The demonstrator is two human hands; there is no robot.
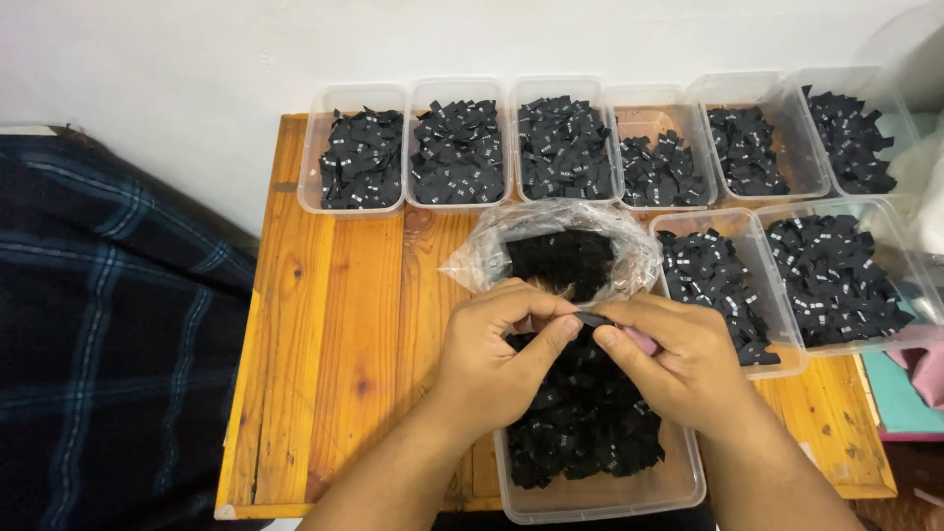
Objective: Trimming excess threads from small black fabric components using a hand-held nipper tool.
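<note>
between both hands (590, 354), one black label (593, 319); nine tubs (355, 98).

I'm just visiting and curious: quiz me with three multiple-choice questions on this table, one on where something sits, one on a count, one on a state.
1. Where is the clear plastic bag?
A. behind both hands
B. on the floor
C. inside the far-left tub

2. How many tubs are in the back row?
A. three
B. six
C. nine

3. What is the small black label doing?
A. lying alone on the wood
B. hanging off the table edge
C. pinched between both hands

Answers: 1 A, it lies just beyond the left hand and right hand. 2 B, six stand side by side. 3 C, fingers of both hands meet on it.
</note>
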